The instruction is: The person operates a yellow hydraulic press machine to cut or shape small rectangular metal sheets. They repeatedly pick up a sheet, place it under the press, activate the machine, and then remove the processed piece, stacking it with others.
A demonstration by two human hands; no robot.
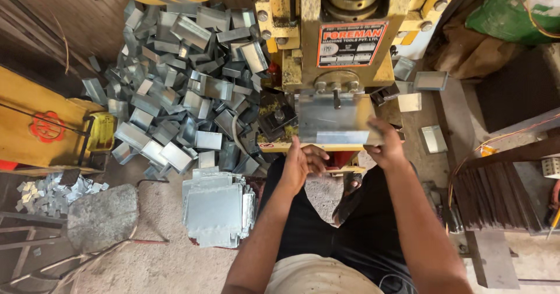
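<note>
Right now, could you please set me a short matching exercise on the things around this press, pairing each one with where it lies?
Things:
1. flat sheet metal blank
2. heap of bent metal pieces
3. stack of flat metal sheets
4. grey stone

Places:
A. on the floor by the person's left knee
B. piled on the floor to the left of the yellow press
C. on the press bed, held at its right edge by the right hand
D. on the floor to the left of the stacked sheets

Pairs: 1-C, 2-B, 3-A, 4-D
</note>
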